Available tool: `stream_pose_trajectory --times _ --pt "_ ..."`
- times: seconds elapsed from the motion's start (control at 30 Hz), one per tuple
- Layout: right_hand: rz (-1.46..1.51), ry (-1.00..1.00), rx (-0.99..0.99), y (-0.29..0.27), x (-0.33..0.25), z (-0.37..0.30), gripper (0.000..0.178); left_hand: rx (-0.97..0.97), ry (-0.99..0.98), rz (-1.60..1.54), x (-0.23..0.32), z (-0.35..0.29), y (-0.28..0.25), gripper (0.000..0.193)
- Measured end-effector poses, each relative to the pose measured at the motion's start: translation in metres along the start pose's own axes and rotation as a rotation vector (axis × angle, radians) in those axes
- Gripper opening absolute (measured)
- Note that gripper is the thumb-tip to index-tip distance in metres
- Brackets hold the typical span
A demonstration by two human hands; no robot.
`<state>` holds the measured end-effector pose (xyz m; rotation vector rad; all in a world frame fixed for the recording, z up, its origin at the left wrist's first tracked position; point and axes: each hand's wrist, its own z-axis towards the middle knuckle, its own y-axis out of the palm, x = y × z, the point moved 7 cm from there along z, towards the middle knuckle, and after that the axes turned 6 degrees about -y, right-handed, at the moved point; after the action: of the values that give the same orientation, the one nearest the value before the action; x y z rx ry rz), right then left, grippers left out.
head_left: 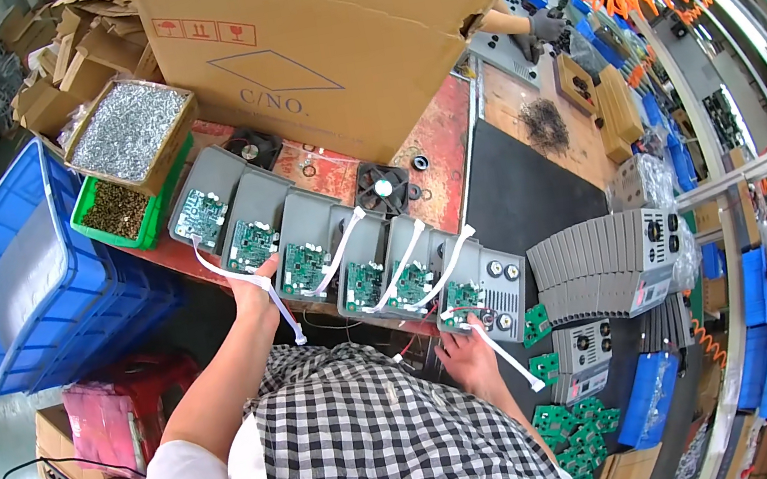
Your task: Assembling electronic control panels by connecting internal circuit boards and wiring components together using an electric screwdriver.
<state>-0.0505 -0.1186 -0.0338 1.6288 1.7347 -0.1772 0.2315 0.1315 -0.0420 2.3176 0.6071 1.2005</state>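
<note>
Grey plastic housings (303, 214) stand in a slanting row along the bench edge, each with a green circuit board (306, 266) inside. White ribbon cables (409, 257) hang from several boards. My left hand (254, 296) grips the lower edge of a housing toward the left of the row, its thumb up by the board; a white cable (225, 271) crosses that hand. At the row's right end, my right hand (469, 357) is closed on the near edge of a housing (502, 293), beside another white cable (510, 358). Some fingertips of both hands are hidden.
A big cardboard box (300, 40) stands behind the row. Bins of screws (130, 130) and brass parts (117, 209) are at left, above blue crates (23, 269). Black fans (382, 187) lie on the red bench. Stacked grey covers (591, 266) and loose boards (574, 436) are at right.
</note>
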Motion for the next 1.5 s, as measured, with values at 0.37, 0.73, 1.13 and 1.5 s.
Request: stream_pose_trajectory --times 0.37,0.73,1.13,1.5 --pt "0.243 0.119 -0.083 0.027 0.006 -0.002 0.051 0.019 0.077 0.106 -0.002 -0.005 0.003 0.067" --pt "0.464 0.029 -0.264 0.037 0.021 0.017 0.059 -0.102 -0.082 -0.034 -0.012 -0.002 -0.001 0.052" --pt "0.354 -0.095 -0.251 0.039 0.019 0.029 0.042 -0.115 -0.149 -0.117 -0.009 -0.010 -0.004 0.046" --pt "0.265 -0.115 -0.227 0.046 0.022 0.020 0.043 0.012 -0.123 -0.138 0.026 -0.017 -0.009 0.063"
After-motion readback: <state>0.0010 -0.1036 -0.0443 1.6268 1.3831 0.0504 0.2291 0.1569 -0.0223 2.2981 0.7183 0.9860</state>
